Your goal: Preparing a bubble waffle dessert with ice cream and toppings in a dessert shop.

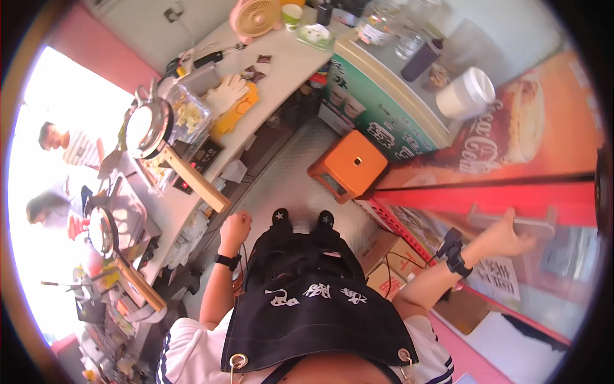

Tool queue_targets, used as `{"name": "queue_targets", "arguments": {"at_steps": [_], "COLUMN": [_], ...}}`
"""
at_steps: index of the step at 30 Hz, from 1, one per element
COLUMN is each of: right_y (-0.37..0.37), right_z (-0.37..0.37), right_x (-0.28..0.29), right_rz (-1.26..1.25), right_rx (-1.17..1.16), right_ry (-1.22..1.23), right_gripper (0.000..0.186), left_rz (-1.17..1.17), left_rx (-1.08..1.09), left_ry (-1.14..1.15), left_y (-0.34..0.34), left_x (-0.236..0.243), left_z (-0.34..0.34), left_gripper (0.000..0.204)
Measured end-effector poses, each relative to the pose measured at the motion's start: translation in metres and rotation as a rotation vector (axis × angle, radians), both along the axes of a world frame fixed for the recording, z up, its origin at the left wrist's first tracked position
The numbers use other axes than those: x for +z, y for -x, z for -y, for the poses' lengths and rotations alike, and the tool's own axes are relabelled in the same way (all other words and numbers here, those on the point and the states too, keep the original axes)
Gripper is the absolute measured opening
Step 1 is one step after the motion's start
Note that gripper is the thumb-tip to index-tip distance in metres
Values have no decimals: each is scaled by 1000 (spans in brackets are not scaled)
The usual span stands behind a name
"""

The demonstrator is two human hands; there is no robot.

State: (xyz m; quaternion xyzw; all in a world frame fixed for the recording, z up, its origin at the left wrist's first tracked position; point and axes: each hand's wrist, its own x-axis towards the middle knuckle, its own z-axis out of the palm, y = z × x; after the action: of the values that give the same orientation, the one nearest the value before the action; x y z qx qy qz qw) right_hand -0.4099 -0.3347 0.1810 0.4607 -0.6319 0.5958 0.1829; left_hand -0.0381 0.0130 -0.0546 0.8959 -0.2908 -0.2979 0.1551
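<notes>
My right hand [507, 238] is at the right, its fingers hooked round the pale handle [540, 225] of a red-framed drinks fridge [543, 196]. The glass door [563, 256] lets shelves and goods show through dimly. A dark strap with a small device sits on my right wrist. My left hand [236, 230] hangs in a loose fist beside the counter, with nothing seen in it. Close above it sticks out the wooden handle [195, 180] of a pan [148, 128] on the counter.
An orange stool [354, 165] stands on the floor ahead. The counter [281, 61] at left carries a second pan [102, 230], a tub of food [187, 114], a glove [227, 93] and a fan [256, 19]. Jars top a chest freezer [384, 115]. Cardboard boxes [387, 275] lie below the fridge. Two people [70, 144] are outside.
</notes>
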Motion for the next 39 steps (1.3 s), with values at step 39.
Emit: {"name": "queue_targets", "arguments": {"at_steps": [39], "right_y": [295], "right_z": [127], "right_x": [-571], "right_rz": [1475], "right_rx": [223], "right_ry": [-605], "right_gripper": [25], "left_rz": [-320], "left_rx": [-878], "left_ry": [2], "left_y": [153], "left_x": [-27], "left_z": [196], "left_gripper": [18]}}
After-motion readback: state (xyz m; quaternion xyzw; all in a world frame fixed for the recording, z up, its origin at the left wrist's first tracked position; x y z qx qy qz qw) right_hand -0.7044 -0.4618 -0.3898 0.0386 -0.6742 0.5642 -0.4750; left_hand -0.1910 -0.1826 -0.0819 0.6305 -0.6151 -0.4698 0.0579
